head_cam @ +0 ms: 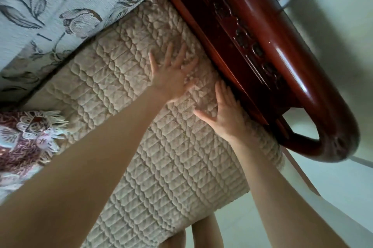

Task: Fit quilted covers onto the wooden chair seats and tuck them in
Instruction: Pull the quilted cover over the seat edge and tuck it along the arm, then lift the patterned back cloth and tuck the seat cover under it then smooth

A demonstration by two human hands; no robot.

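Note:
A beige quilted cover (141, 146) lies spread over the seat of a dark red wooden chair. My left hand (171, 74) lies flat on the cover with fingers spread, near the seat's far side. My right hand (226, 110) presses flat on the cover right beside the carved wooden armrest (272, 49), its fingertips at the gap between seat and armrest. The cover's front edge hangs over the seat front at the bottom of the view.
A floral grey back cushion (60, 5) stands against the seat's upper left. A maroon patterned fringed cloth (26, 138) lies at the left edge. Pale floor (343, 177) shows to the right, beyond the armrest. My legs (201, 233) show below the seat front.

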